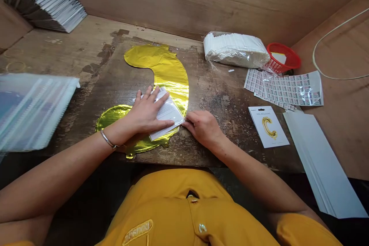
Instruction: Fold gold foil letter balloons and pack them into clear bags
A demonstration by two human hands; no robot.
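Note:
A flat gold foil balloon lies curved on the worn wooden table. On its lower part rests a folded white printed sheet, which looks glossy like clear plastic. My left hand lies spread over the sheet, fingers apart, pressing it on the foil. At the sheet's lower right corner, my right hand is closed in a pinch on that corner; its fingertips partly hide what is between them. Farther right lies a white card with a gold letter C picture.
Clear plastic sleeves lie at the left, with a stack of white packs behind. Bagged white sticks, a red basket, sticker sheets and long white cards are at the right.

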